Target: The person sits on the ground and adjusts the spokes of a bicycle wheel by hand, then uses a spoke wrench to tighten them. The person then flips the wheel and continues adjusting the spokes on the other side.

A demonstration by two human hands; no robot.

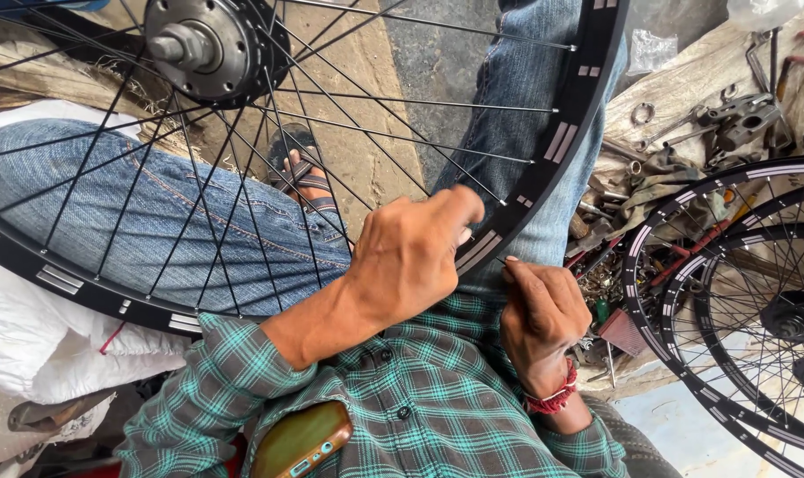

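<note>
From the head camera, a black bicycle wheel [543, 177] lies across the person's lap, its rim curving from the lower left, past both hands, up to the top right. The hub [209, 42] sits at the top left and thin spokes [402, 137] fan out from it to the rim.

The left hand [411, 257] closes over the rim from the inner side, its grip clenched on the rim with the thumb pointing along it. The right hand [543, 314] sits just below the rim's outer edge, fingers pinched together on something small at the rim; what it pinches is too small to tell, though it looks like a spoke nipple or a little tool.

The step in hand appears to be work at one spoke end on the rim, with the left hand steadying the wheel. The next move likely calls for a firm hold on the rim and a fine, careful turn of the right fingers, without letting the wheel roll on the knees.

There is no desk here. The wheel rests on legs in blue jeans [145, 212], and a sandalled foot [303, 177] stands on the bare ground [437, 62] seen through the spokes. To the right, more black wheels [729, 292] lean together beside a worn wooden ledge [676, 88] strewn with metal parts and tools [738, 119]. A white sack [30, 345] lies at the left, and a phone in a brown case [303, 438] sticks out of the green checked shirt [437, 398].
</note>
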